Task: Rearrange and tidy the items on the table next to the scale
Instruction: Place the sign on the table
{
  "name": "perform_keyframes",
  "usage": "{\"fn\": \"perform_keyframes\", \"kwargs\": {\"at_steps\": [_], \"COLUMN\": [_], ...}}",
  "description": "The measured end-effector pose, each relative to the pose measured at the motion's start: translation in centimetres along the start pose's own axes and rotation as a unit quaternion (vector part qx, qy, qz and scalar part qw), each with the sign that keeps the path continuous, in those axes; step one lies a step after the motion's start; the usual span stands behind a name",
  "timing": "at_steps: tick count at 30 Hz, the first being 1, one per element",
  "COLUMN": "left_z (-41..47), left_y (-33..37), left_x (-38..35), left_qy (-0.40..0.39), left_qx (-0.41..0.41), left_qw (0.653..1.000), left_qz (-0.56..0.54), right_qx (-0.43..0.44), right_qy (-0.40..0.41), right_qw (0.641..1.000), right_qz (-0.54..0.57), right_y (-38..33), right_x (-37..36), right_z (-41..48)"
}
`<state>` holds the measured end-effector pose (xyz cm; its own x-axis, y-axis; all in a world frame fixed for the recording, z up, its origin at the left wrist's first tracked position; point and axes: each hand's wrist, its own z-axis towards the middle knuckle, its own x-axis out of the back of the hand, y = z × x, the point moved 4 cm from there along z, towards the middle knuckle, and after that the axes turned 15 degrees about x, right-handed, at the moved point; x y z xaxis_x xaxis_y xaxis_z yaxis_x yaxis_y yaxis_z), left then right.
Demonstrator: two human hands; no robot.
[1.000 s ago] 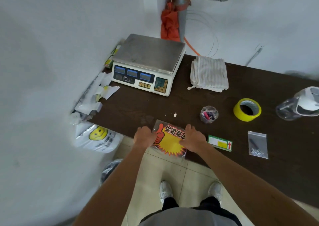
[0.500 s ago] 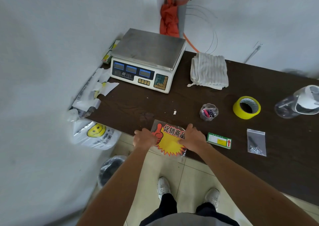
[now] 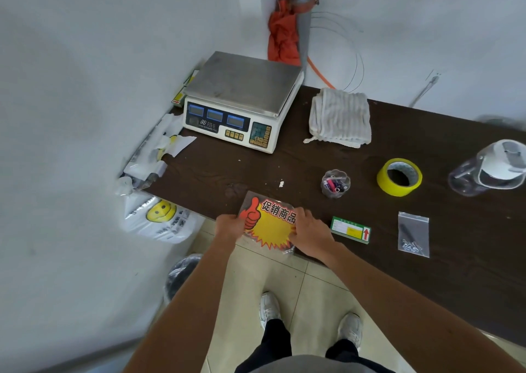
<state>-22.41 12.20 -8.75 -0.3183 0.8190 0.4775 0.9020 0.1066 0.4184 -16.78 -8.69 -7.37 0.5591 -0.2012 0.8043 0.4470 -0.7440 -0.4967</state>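
The dark brown table [image 3: 310,159] runs away to the right of both hands, its near edge passing under them. Well beyond the left hand [image 3: 227,226], at the far left corner against the wall, sits the white scale [image 3: 244,96] with its steel pan bare. Beyond the right hand [image 3: 308,233] and further back lies a folded white towel [image 3: 340,116]. Far off to the right of that hand stands a clear jug [image 3: 489,170] with a white lid. Left of the left hand, below the table's end, hangs a white smiley-face bag [image 3: 159,219].

Between the two hands is the promo sign pack [image 3: 270,226], a clear sleeve showing a red thumb and a yellow starburst. It lies at the near edge of the table and juts out over the floor. The left hand grips its left edge; the right hand curls over its right edge, thumb on top.

A yellow tape roll [image 3: 398,187] lies beyond and well right of the right hand. A small zip bag [image 3: 413,234] sits to its right, holding what look like screws. Just beside the right hand lies a green label card [image 3: 351,230]. Just beyond it stands a small clear cup [image 3: 336,183] of odds and ends.
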Motion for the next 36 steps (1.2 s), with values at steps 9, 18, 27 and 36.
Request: {"fn": "perform_keyframes", "kwargs": {"at_steps": [9, 18, 27, 36], "left_z": [-2.7, -7.9, -14.2, -19.7], "left_y": [3.4, 7.2, 9.7, 9.6], "left_x": [-1.0, -7.2, -16.3, -25.1], "left_qy": [-0.102, -0.227, -0.299, -0.239], "left_qx": [0.044, -0.011, -0.085, -0.156], "left_qw": [0.976, 0.948, 0.944, 0.958], "left_qz": [-0.186, -0.224, -0.107, 0.036], "right_qx": [0.018, -0.11, -0.174, -0.263], "right_qy": [0.056, 0.211, 0.311, 0.348], "right_qw": [0.991, 0.929, 0.886, 0.846], "right_qz": [0.122, 0.283, 0.296, 0.306], "right_y": [1.3, 7.6, 16.7, 25.6], "right_x": [3.5, 9.9, 12.8, 11.8], "right_z": [-2.7, -5.3, -12.1, -19.8]}}
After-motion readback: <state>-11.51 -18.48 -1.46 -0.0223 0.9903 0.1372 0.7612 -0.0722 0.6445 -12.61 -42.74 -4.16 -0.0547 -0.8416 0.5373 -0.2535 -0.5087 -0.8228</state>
